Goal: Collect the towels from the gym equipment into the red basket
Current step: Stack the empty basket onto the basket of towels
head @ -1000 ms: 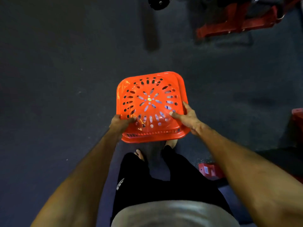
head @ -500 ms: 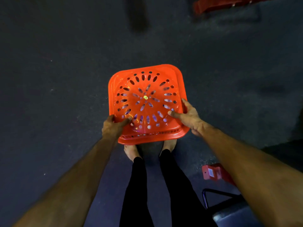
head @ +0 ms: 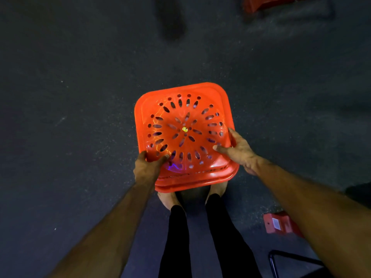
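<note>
The red basket (head: 183, 109) is a square plastic basket with oval slots and a small yellow sticker in the middle of its bottom. I hold it low in front of me, above my bare feet. My left hand (head: 147, 167) grips its near left corner, thumb curled onto the slotted face. My right hand (head: 237, 150) grips its right side, thumb lying on the face and fingers round the edge. No towel is in view.
Dark speckled gym flooring (head: 80, 117) surrounds me. A red machine base (head: 269, 5) lies at the top right. A small red foot with a white label (head: 279, 222) and a black tubular frame (head: 289, 257) sit near my right leg.
My view has tilted further down and the far red machine has slid toward the top edge. The basket stays in both hands, a little lower in front of my feet.
</note>
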`<act>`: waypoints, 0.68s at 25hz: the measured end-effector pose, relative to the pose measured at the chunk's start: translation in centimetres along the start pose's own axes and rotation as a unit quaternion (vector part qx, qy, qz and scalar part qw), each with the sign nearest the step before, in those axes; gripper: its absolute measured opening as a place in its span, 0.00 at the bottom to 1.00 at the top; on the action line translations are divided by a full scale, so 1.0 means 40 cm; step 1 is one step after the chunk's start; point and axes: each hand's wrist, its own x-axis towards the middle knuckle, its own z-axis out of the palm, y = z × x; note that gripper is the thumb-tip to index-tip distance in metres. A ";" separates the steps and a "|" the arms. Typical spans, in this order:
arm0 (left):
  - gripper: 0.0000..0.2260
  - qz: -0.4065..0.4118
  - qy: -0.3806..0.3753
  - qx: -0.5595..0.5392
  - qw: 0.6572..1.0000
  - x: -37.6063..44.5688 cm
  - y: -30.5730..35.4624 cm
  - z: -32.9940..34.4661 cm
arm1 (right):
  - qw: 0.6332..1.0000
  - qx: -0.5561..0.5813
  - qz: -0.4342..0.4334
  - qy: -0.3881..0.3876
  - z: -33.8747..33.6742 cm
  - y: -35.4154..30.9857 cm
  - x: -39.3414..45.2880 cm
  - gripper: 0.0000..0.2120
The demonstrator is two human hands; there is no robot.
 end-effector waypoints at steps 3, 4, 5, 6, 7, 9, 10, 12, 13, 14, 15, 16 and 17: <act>0.41 0.005 0.005 -0.001 1.000 0.013 0.001 0.009 | 1.000 -0.009 -0.001 0.016 0.005 0.008 0.016 0.41; 0.41 0.008 0.009 0.003 1.000 0.013 0.001 0.010 | 1.000 -0.005 0.001 0.017 0.005 0.009 0.020 0.40; 0.40 0.006 0.006 0.002 1.000 0.009 0.003 0.010 | 1.000 -0.005 -0.002 0.017 0.005 0.002 0.018 0.41; 0.39 0.003 0.003 -0.003 1.000 0.001 -0.001 0.010 | 1.000 -0.008 -0.004 0.014 0.000 0.006 0.016 0.42; 0.37 0.003 0.003 -0.002 1.000 -0.014 -0.008 0.010 | 1.000 -0.013 0.005 0.008 -0.003 0.014 0.009 0.44; 0.35 0.005 0.004 0.005 1.000 -0.043 -0.040 0.014 | 1.000 -0.013 0.024 0.003 -0.001 0.053 -0.008 0.44; 0.36 0.003 0.002 0.011 1.000 -0.052 -0.060 0.017 | 0.999 -0.027 0.024 0.008 0.006 0.072 -0.019 0.43; 0.37 -0.003 -0.008 0.030 1.000 -0.054 -0.070 0.019 | 0.998 -0.050 0.003 0.036 0.026 0.101 -0.033 0.40; 0.38 -0.005 -0.011 0.039 0.999 -0.044 -0.067 0.023 | 0.998 -0.051 -0.002 0.044 0.032 0.108 -0.033 0.40; 0.38 -0.003 -0.012 0.052 0.999 -0.030 -0.060 0.026 | 0.998 -0.050 0.007 0.043 0.034 0.101 -0.030 0.39; 0.39 0.007 -0.013 0.072 0.997 -0.020 -0.048 0.028 | 0.998 -0.044 0.011 0.033 0.033 0.092 -0.023 0.38; 0.42 0.034 -0.016 0.092 0.995 -0.015 -0.043 0.026 | 0.998 -0.048 0.020 0.027 0.033 0.080 -0.023 0.38; 0.47 0.069 -0.022 0.123 0.990 -0.015 -0.032 0.024 | 0.997 -0.065 0.020 0.038 0.033 0.068 -0.024 0.40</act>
